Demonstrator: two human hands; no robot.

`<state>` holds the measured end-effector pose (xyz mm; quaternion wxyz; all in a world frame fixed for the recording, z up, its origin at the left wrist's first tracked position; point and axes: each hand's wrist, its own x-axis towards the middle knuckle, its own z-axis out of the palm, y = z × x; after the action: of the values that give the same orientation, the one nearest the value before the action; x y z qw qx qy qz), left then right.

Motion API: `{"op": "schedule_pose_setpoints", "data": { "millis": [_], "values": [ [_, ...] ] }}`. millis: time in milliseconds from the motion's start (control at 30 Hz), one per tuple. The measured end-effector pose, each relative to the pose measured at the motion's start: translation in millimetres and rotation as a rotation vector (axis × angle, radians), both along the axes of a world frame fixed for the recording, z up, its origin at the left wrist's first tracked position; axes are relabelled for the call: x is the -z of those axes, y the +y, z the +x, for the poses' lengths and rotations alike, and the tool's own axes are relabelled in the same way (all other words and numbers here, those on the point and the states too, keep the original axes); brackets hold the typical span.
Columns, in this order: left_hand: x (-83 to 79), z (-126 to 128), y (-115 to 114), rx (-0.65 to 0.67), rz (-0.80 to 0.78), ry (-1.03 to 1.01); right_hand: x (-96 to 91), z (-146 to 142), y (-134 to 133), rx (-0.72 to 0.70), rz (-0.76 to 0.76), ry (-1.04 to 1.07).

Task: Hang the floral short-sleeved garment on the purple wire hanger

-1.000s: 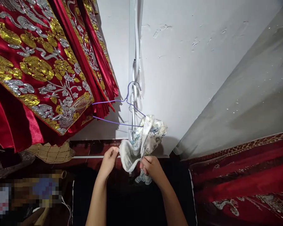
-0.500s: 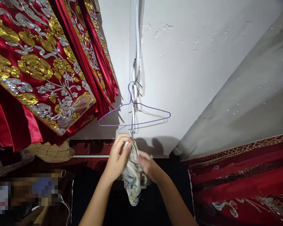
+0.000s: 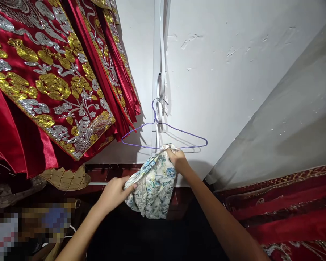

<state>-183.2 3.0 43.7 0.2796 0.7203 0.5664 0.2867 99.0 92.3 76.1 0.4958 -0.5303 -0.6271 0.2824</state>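
Between my two hands hangs a white floral cloth (image 3: 154, 188) with blue and green flowers, spread out and creased; its exact kind I cannot make out. My left hand (image 3: 118, 192) grips its left edge, thumb in front. Higher up, my right hand (image 3: 176, 158) is closed on its upper right corner. Just behind the cloth's top edge is a purple wire hanger (image 3: 184, 135), hooked on a white strap or hook piece (image 3: 161, 54) against the wall. The cloth overlaps part of the hanger's lower bar; whether they touch I cannot tell.
Red garments (image 3: 54, 87) with gold and silver sequin embroidery hang at the left. A pale sheer fabric (image 3: 288, 127) slopes down the right side, above red embroidered fabric (image 3: 293, 210). Behind is a white wall (image 3: 220, 90). A beige gridded piece (image 3: 67, 177) lies lower left.
The cloth, bunched and hanging between close hands before, is now spread open. My left hand has moved left and down; my right hand has risen toward the hanger's bar.
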Motion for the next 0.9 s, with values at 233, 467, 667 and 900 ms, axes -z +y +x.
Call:
{"op": "schedule_pose_setpoints", "data": {
  "millis": [233,467,667,900],
  "values": [
    [-34.6,-35,48,0.046,0.206,0.028,4.6,36,-7,0.041,-0.013,-0.137],
    [-85.9,1,64,0.151,0.508,0.099,12.1,26,-25,-0.188,0.125,-0.069],
    [-86.7,15,80,0.061,0.637,0.142,-0.4,35,-57,-0.04,0.15,-0.09],
    [-82.1,19,83,0.003,0.708,0.155,-36.0,101,-43,0.437,0.081,-0.16]
  ]
}}
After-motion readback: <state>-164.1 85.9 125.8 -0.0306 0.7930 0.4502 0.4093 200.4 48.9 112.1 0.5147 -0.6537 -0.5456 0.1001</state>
